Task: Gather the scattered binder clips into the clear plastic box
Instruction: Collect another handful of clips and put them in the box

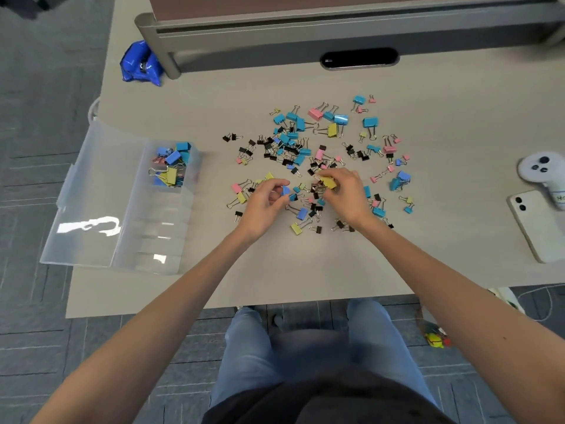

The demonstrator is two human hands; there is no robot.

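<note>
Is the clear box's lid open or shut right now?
Open. The lid lies folded back on the left of the clear plastic box, and binder clips sit uncovered in its far compartment.

beige desk (305, 270), grey monitor riser (336, 35), grey carpet-tile floor (46, 117).

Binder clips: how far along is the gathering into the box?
Early. One small batch of clips lies in the far compartment of the clear plastic box. The left hand pinches a blue clip; the right hand grips a yellow clip. Most binder clips lie scattered on the desk.
</note>
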